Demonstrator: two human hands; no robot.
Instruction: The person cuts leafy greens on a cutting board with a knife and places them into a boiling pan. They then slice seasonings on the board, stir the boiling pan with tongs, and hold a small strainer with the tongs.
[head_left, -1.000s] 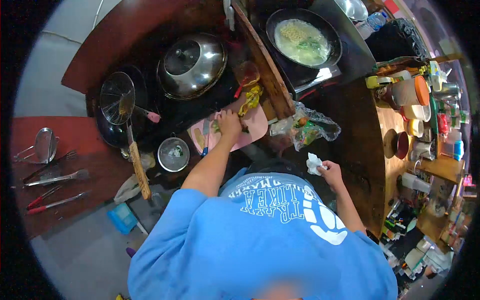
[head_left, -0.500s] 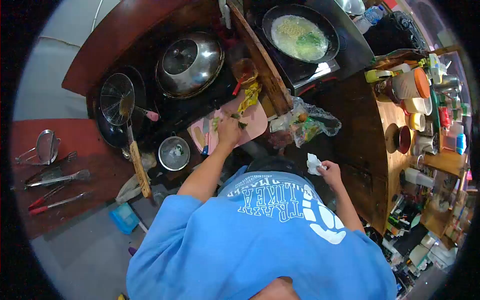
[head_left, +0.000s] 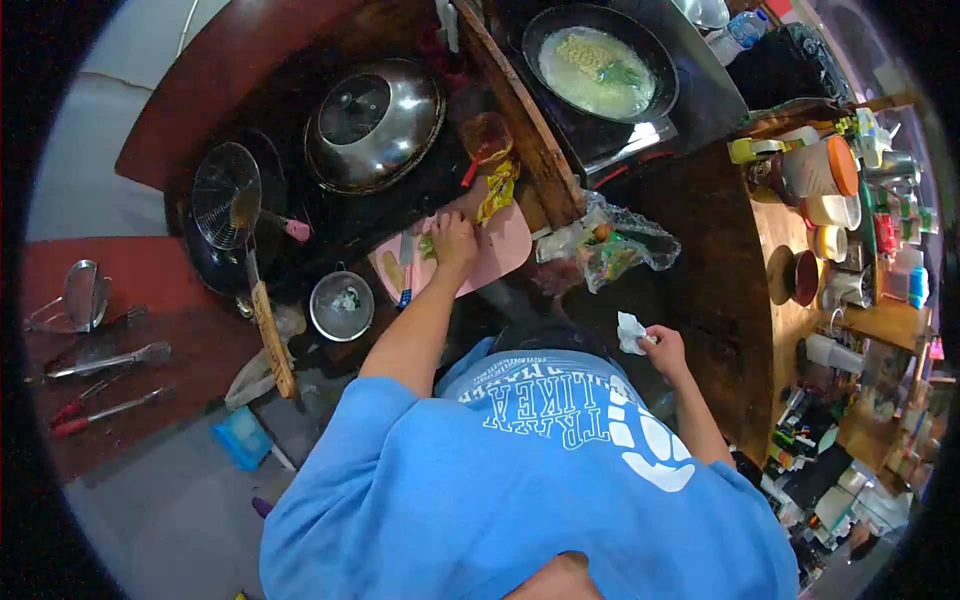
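Strainer [head_left: 341, 303] left of the left hand's fingers; knife [head_left: 405, 272] on the pink cutting board [head_left: 508, 244], just beside them; chopped greens [head_left: 427, 245] at their left edge; left hand [head_left: 456, 243] bent low over the board, grip unclear; right hand [head_left: 664, 351] pinching white tissue [head_left: 630, 333] in its fingertips.

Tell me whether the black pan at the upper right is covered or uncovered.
Uncovered: no lid sits on the black pan, and the pale liquid, noodles and greens inside show plainly.

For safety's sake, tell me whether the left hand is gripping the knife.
No, the knife lies on the pink board beside the left hand.
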